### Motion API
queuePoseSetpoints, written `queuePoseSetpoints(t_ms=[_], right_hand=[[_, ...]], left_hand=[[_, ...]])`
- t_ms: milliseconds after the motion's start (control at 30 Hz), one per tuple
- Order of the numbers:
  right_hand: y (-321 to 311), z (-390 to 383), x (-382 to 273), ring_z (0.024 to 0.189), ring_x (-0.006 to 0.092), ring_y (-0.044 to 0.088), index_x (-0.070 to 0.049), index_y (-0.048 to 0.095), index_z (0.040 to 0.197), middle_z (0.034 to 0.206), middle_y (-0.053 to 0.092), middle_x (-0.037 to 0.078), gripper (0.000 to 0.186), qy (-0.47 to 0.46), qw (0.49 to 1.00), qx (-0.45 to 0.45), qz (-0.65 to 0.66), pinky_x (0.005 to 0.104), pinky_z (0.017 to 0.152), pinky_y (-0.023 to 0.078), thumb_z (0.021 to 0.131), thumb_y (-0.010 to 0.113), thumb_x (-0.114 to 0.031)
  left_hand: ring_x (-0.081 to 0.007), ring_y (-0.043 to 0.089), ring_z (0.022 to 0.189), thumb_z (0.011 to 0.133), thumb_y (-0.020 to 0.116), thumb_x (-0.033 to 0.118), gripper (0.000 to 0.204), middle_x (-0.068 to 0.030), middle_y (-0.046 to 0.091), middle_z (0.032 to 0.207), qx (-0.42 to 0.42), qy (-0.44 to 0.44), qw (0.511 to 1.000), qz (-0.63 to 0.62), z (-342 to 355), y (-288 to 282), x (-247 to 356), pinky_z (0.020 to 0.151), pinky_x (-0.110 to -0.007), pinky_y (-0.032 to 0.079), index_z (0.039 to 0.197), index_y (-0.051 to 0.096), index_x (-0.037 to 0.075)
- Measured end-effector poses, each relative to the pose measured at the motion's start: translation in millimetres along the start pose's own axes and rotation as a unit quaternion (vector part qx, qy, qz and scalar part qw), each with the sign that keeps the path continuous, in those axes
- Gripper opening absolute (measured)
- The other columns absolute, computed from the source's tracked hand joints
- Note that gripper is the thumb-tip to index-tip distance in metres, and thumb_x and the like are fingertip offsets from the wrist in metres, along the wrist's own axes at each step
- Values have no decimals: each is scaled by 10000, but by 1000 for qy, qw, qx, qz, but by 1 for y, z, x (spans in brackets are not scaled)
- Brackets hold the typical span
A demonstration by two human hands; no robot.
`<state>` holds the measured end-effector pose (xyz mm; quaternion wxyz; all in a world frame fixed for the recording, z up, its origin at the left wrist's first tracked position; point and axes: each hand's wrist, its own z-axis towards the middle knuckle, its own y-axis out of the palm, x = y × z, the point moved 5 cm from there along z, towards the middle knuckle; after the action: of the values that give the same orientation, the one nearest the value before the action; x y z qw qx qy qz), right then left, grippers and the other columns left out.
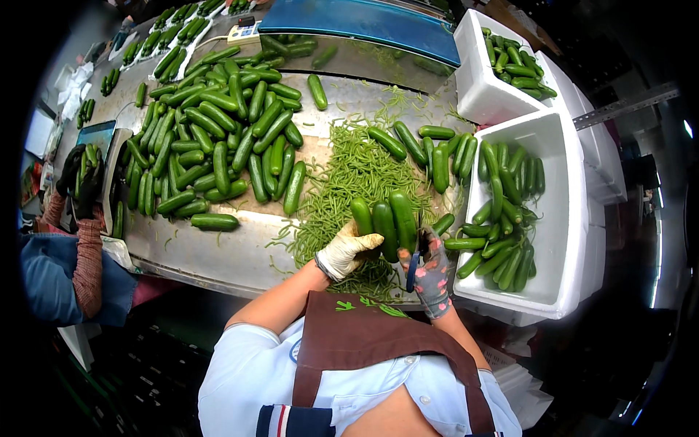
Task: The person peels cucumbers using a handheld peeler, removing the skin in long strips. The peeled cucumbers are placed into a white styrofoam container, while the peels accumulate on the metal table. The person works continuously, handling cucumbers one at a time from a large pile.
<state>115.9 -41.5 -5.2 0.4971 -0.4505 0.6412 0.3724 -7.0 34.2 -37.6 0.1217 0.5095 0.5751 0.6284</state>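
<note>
My left hand [347, 251], in a cream glove, is closed around a bunch of three cucumbers [384, 227], held side by side with their tips pointing away from me. Close by on the right, my right hand [431, 275] wears a grey floral glove and grips scissors [413, 272] with blue handles. Their blades show only in part beside the rightmost cucumber. Under both hands spreads a heap of thin green stem trimmings [357, 164]. Several loose cucumbers [440, 167] lie just beyond, to the right of the trimmings.
A big cucumber pile [218, 131] covers the metal table's left half. At right, a white foam box [557, 218] contains cucumbers; another foam box [473, 80] stands behind it. A blue-topped metal unit [357, 25] borders the back. At far left, a co-worker's black-gloved hands [89, 182] hold cucumbers.
</note>
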Motion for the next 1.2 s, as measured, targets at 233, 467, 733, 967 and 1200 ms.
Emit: queuePoseSetpoints(t_ms=[233,467,733,967,1200], right_hand=[[2,3,-1,737,131,535,-28,364,1156,979,504,89,535,-118,977,18,-179,211,600,449,686,619,-51],[-2,3,15,623,137,507,-62,341,1156,853,534,103,481,10,1000,-4,22,210,530,413,765,585,-200],[-11,-3,45,576,147,491,-69,361,1111,818,525,128,437,117,985,25,127,236,499,409,824,463,-383],[-13,-5,55,487,118,455,-47,377,1081,787,512,138,459,35,999,10,-6,182,480,404,817,462,-413],[-14,2,68,451,106,421,23,349,1122,733,483,138,542,197,877,-30,437,183,423,396,826,440,-423]], left_hand=[[-212,487,1012,677,673,268,612,-92,510,1084,-29,-50,998,-24,2,4,-3,872,-342,388,1169,391,36],[-220,485,1017,651,666,260,639,-107,509,1089,-54,-35,998,-24,11,3,-7,894,-330,363,1171,389,13],[-238,475,1038,665,653,264,642,-125,494,1115,-68,-50,995,-46,10,2,-7,920,-341,341,1185,375,8],[-240,465,1045,696,639,307,621,-125,487,1115,-24,-99,990,-98,7,-22,-26,920,-359,341,1178,378,17],[-235,462,1045,690,649,284,615,-111,479,1121,-19,-101,990,-100,7,-20,-24,920,-356,340,1181,381,28]])
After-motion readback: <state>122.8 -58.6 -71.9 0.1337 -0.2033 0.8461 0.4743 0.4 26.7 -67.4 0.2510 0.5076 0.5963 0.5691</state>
